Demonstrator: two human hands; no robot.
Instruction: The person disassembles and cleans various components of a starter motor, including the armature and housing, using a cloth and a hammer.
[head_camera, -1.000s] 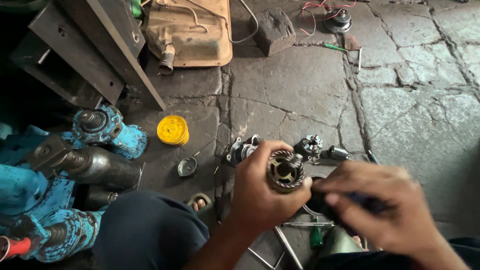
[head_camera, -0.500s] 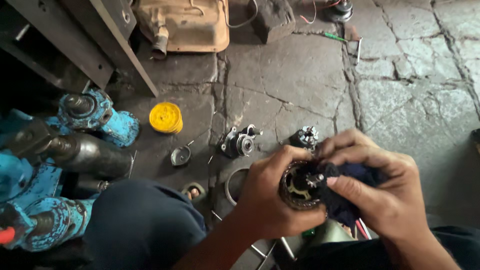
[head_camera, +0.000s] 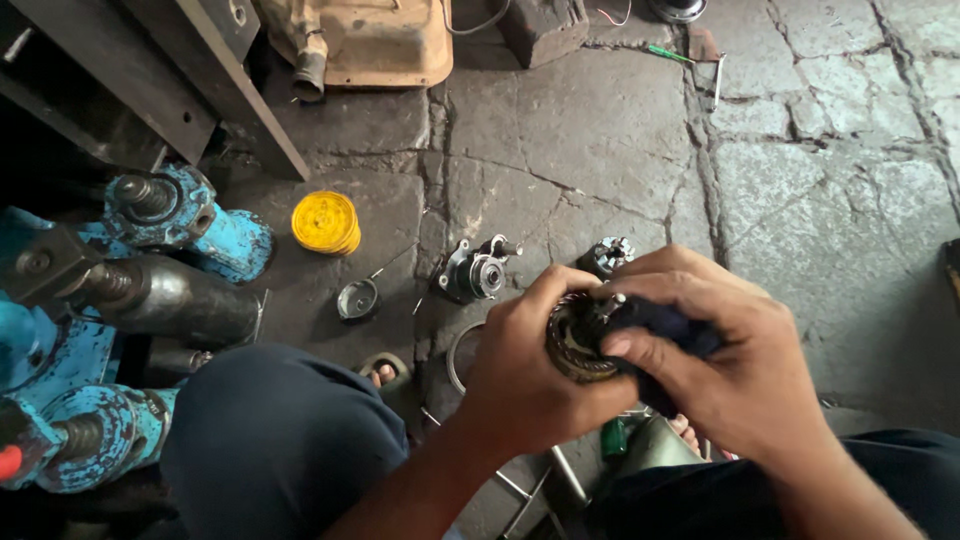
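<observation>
My left hand (head_camera: 525, 375) grips a round, dark metal motor part (head_camera: 574, 343) with a toothed, brass-coloured rim, held at chest height over the stone floor. My right hand (head_camera: 715, 360) presses a dark blue cloth (head_camera: 660, 325) against the face of that part, fingers curled over it. Both hands touch around the part. My knee in dark trousers (head_camera: 280, 450) sits below the left forearm.
On the floor lie a yellow round lid (head_camera: 326, 222), a small metal cap (head_camera: 357, 300), a grey motor end housing (head_camera: 478, 272) and another small part (head_camera: 605, 255). Blue machinery (head_camera: 150, 250) stands at the left. A tan metal casing (head_camera: 365, 40) rests at the top.
My right hand has closed in over the part with the cloth. Both hands and the part have shifted slightly right and down in view as the camera tilted.
</observation>
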